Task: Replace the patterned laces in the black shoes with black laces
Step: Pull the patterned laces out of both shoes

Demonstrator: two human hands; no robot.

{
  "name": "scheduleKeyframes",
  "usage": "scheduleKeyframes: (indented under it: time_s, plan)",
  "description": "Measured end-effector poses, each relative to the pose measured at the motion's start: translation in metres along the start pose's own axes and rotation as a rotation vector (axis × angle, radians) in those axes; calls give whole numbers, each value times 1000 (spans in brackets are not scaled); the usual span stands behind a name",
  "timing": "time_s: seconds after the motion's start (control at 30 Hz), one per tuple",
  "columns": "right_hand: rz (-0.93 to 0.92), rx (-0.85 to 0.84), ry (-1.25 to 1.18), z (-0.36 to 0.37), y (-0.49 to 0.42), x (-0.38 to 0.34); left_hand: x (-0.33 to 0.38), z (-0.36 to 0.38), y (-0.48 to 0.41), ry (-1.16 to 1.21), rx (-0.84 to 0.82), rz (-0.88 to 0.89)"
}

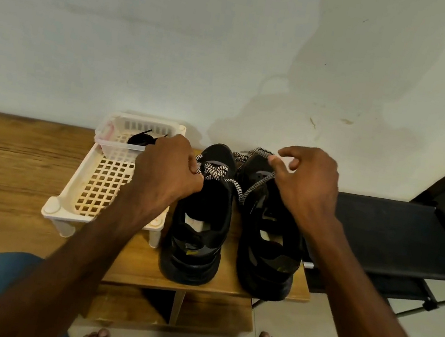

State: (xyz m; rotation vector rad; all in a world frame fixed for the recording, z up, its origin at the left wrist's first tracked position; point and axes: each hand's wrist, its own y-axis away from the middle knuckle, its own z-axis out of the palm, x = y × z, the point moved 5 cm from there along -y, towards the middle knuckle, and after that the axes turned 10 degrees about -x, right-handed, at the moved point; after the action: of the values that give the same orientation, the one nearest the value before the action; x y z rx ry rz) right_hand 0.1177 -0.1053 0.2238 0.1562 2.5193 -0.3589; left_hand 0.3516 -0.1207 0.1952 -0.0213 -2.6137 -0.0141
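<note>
Partly hidden basket (120, 152) of black laces (141, 139), left hand (167, 167) and right hand (308, 182) fingers (274, 165) gripping patterned laces (215, 170).

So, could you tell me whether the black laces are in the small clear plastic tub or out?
In: the black laces lie inside the small clear plastic tub, on the cream slotted rack.

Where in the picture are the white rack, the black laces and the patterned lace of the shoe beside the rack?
white rack (74, 178): head view, its left wall.
black laces (140, 140): head view, middle of the dark coil.
patterned lace (216, 169): head view, crossed part on top of the shoe (211, 195) beside the rack.
</note>
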Motion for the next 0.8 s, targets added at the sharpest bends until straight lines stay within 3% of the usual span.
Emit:
scheduleKeyframes:
  time_s: [0.13,0.27,0.63,0.73,0.8]
  plan:
    - [-91,-189,-73,34,6,-19,19,8,4,-116,67,152]
    - [-155,-435,56,65,22,-36,35,26,0,-279,0,264]
    - [68,-326,-69,52,18,-26,37,37,-10,-157,138,406]
    - [73,-313,-66,49,19,-27,27,31,-15,-44,171,352]
    - [74,-321,-59,48,20,-27,14,19,-20,151,225,262]
